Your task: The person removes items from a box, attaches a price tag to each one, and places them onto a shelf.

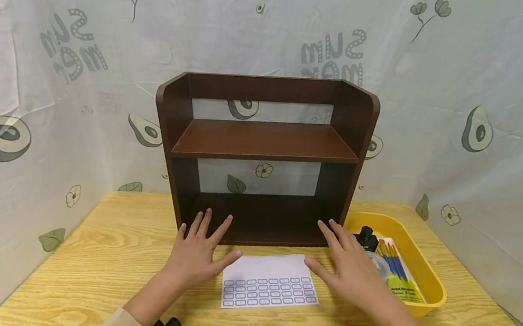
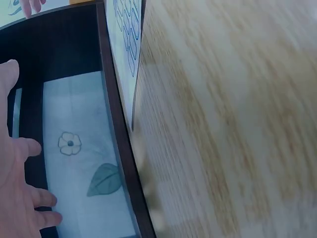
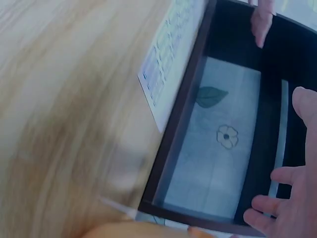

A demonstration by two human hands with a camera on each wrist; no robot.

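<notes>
A dark brown wooden two-tier shelf (image 1: 266, 141) stands upright at the back of the table. My left hand (image 1: 198, 256) is near its lower left front, fingers spread and holding nothing. On the other side, my right hand (image 1: 354, 272) reaches toward the shelf's lower right front, also with spread fingers and nothing held. Whether the fingertips touch the shelf I cannot tell. Between the hands lies a white sheet of blue-bordered labels (image 1: 270, 283), its upper part blank. Both wrist views show the shelf's dark frame (image 2: 116, 99) beyond the fingers.
A yellow tray (image 1: 436, 293) sits to the right, partly behind my right hand. It holds a pack of blue-handled artist brushes (image 1: 396, 265), a black bottle (image 1: 366, 239) and a clear round container (image 1: 379, 264). A patterned curtain (image 1: 500, 76) hangs behind the wood-grain table (image 1: 87, 272).
</notes>
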